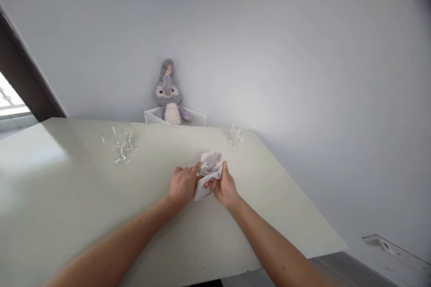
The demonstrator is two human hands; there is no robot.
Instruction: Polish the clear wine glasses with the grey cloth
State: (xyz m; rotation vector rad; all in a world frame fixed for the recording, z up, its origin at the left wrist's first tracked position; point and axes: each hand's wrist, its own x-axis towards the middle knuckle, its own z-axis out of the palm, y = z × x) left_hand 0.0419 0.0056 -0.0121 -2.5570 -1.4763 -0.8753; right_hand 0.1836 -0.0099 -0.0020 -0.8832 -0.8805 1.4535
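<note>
Both my hands meet over the middle of a pale table (67, 197). A clear stemmed glass (209, 164) lies between them, wrapped in a white cloth (203, 189). My left hand (183, 184) grips the glass at its left side, fingers curled. My right hand (225, 186) holds the cloth folded round the glass, fingers closed on it. Much of the glass is hidden by the cloth.
Two or three clear stemmed glasses (120, 142) stand at the table's far left. Another clear glass (236, 134) stands at the far right edge. A grey plush toy (168, 96) sits in a white mesh basket (197, 119) behind the table, against the wall.
</note>
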